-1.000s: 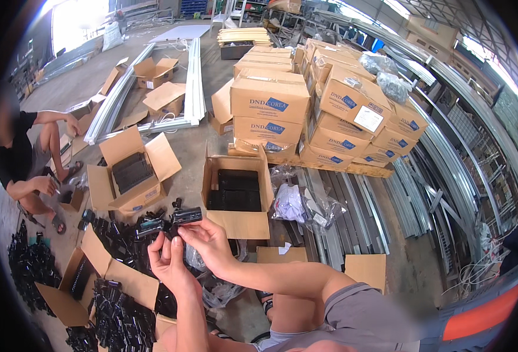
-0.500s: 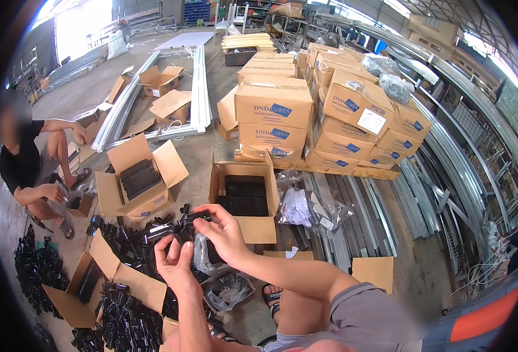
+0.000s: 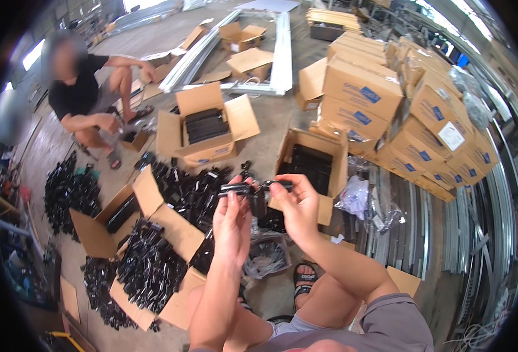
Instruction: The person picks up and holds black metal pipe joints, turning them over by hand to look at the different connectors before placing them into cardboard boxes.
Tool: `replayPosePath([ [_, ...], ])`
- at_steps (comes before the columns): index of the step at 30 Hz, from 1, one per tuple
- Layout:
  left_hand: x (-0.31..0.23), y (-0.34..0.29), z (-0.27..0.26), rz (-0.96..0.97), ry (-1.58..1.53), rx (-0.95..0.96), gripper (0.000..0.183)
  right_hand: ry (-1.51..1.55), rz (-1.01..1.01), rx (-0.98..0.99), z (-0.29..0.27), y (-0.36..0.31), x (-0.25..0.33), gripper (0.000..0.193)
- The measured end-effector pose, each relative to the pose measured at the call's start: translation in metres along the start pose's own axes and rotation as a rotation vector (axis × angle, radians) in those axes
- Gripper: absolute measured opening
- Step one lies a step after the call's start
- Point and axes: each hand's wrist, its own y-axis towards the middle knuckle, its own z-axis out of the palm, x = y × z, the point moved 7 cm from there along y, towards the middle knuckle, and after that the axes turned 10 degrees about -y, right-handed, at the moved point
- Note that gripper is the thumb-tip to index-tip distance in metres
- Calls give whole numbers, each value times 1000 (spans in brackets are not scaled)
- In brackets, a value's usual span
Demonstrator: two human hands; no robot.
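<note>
Head view: left hand (image 3: pixel 230 216) was closed around one end of a black bracket (image 3: pixel 242 189), right hand (image 3: pixel 297 202) pinched a second small black part (image 3: pixel 275 185) at the bracket's other end, both raised in front of the person, above the floor. Below and left of the hands lay a heap of black parts (image 3: pixel 188 190) on flattened cardboard (image 3: pixel 171 220); an open box (image 3: pixel 310 170) of the same parts sat just behind the right hand. A crouching person (image 3: pixel 88 102) was well apart at upper left, beside another open box (image 3: pixel 206 129).
</note>
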Motion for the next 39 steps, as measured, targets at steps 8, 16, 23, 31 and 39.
replayPosePath([
  [8,-45,8,-17,382,368,-155,40,-42,93,209,4,34,-46,25],
  [16,-76,4,9,691,1280,-152,35,-1415,381,197,-186,154,-274,31],
  [23,-60,13,-11,430,1178,-178,39,-1562,618,308,-176,159,-338,32],
  [31,-37,22,-13,267,1193,-89,42,-1530,269,452,-111,225,-380,67],
  [39,-30,33,-27,98,1221,-140,47,-1794,473,916,-93,250,-451,132],
])
